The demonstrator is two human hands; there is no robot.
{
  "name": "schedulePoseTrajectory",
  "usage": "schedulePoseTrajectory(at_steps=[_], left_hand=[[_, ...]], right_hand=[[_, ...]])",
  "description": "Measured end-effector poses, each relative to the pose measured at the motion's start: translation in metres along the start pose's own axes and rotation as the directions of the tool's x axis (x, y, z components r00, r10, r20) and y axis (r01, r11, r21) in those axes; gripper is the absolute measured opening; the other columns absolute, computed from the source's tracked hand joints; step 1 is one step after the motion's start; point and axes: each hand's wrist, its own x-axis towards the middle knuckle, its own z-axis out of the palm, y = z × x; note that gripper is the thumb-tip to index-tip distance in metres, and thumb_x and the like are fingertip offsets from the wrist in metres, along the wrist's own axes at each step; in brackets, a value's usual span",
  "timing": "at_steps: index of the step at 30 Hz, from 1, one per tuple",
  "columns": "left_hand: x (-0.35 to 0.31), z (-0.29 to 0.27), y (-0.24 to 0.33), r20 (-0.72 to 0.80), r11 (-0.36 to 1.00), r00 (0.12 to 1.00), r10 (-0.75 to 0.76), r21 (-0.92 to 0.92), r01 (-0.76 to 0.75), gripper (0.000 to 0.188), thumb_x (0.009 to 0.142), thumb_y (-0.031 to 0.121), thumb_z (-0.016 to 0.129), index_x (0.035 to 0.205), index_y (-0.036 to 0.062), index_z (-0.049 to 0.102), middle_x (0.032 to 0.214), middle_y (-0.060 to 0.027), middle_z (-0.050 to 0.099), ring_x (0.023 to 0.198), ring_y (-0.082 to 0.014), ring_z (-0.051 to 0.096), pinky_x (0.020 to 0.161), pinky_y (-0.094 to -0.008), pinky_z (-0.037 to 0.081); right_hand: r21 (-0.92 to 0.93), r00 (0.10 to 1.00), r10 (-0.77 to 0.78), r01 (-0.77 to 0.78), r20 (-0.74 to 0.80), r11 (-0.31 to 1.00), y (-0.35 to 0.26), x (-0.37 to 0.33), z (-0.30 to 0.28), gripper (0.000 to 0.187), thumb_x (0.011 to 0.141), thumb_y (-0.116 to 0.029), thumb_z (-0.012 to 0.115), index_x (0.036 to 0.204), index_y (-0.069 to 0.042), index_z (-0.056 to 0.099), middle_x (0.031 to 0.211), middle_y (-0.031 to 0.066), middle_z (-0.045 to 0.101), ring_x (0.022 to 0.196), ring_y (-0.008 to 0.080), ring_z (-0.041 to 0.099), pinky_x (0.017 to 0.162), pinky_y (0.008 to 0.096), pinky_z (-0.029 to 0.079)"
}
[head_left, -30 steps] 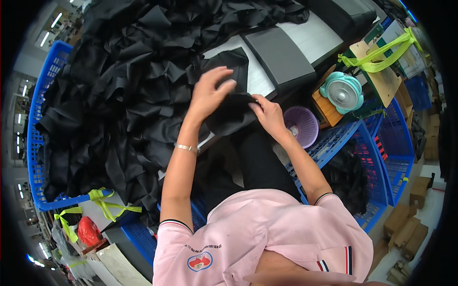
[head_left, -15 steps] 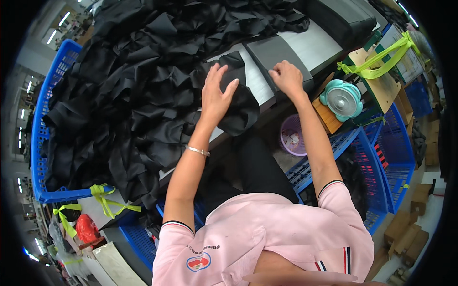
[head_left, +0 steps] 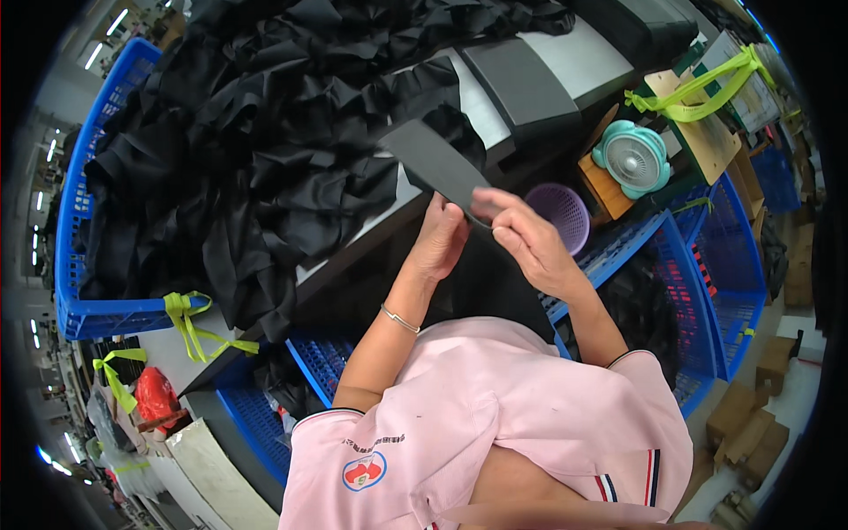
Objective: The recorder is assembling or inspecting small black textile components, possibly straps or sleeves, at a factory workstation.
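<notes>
A flat dark grey strip-shaped piece [head_left: 430,157] slants up over the table's near edge. Its near end is between the thumb and fingers of my left hand [head_left: 442,238], which is closed on it. My right hand [head_left: 534,246] is beside that same end, its fingers bent and apart. Those fingertips are blurred by motion, and whether they touch the piece is hard to see. A flat dark grey stack [head_left: 521,79] lies on the light tabletop beyond my right hand. Crumpled black fabric [head_left: 265,150] covers the table to the left and far side.
A blue plastic crate rim [head_left: 75,212] borders the fabric at the left. On the right are a teal fan [head_left: 631,159] on a wooden block [head_left: 605,187], a purple basket [head_left: 574,212] below, and blue crates [head_left: 698,300]. A yellow-green strap [head_left: 698,110] hangs by a board.
Both hands have come back toward my body and closer together. The left hand has left the black fabric and grips a dark grey piece; the right hand has left the flat stack.
</notes>
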Motion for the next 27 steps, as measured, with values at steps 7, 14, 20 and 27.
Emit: schedulePoseTrajectory(at_steps=[7,14,20,27], left_hand=[[-0.028,0.031,0.021,-0.146,0.998,0.988,0.042,-0.041,-0.048,0.065,0.092,0.038,0.073,0.142,0.0033,0.05,0.136,-0.0173,0.06,0.126,-0.0348,0.059,0.109,-0.0502,0.046],[-0.041,0.031,0.021,-0.39,0.998,0.92,0.038,-0.033,-0.055,0.022,0.093,0.015,0.07,0.107,-0.0023,0.067,0.1,-0.0157,0.073,0.091,-0.0273,0.073,0.084,-0.0403,0.061],[-0.04,0.037,0.005,-0.33,0.937,0.942,0.064,0.345,0.058,0.037,0.092,0.026,0.074,0.116,-0.001,0.068,0.126,-0.0133,0.065,0.108,-0.0213,0.062,0.091,-0.0324,0.052],[0.014,-0.02,0.02,0.065,-0.126,0.693,0.718,0.991,0.037,0.033,0.088,0.014,0.074,0.121,0.0103,0.07,0.147,-0.0183,0.045,0.121,-0.0366,0.047,0.098,-0.0418,0.045]], right_hand=[[0.221,0.959,0.282,-0.272,-0.015,0.936,0.012,-0.036,0.029,0.018,0.101,-0.015,0.058,0.098,0.002,0.061,0.107,0.0077,0.064,0.088,0.0157,0.058,0.081,0.0284,0.047],[-0.497,0.919,-0.134,-0.073,-0.37,0.865,0.008,-0.033,0.046,0.025,0.091,-0.011,0.07,0.111,-0.003,0.059,0.101,0.012,0.061,0.083,0.0271,0.064,0.078,0.0334,0.051],[0.105,0.862,0.504,-0.507,0.052,0.856,0.02,-0.046,0.026,0.033,0.098,-0.019,0.064,0.123,0.002,0.061,0.106,0.0079,0.066,0.093,0.0122,0.061,0.084,0.0279,0.05],[0.302,0.857,0.512,-0.502,0.049,0.811,0.053,-0.057,0.001,0.034,0.103,-0.022,0.058,0.13,-0.001,0.061,0.112,0.0024,0.064,0.099,0.0087,0.059,0.086,0.0242,0.049]])
